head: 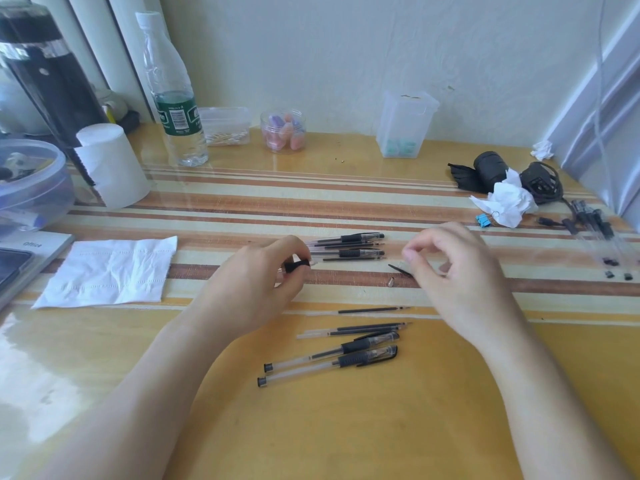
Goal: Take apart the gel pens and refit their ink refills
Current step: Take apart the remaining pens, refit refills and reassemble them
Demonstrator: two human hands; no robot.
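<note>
Left hand (258,271) pinches a black grip piece (296,266) at the end of a clear pen barrel; barrel's long axis runs left-right toward the far pen cluster (349,247). Right hand (453,268) pinches something small I cannot identify, beside a loose cap (400,269) and metal tip (391,281). Near group of gel pens (332,358) lies between the forearms on the desk (346,427). Round jar (283,130): pastel items; tall tub (405,124): teal pieces.
</note>
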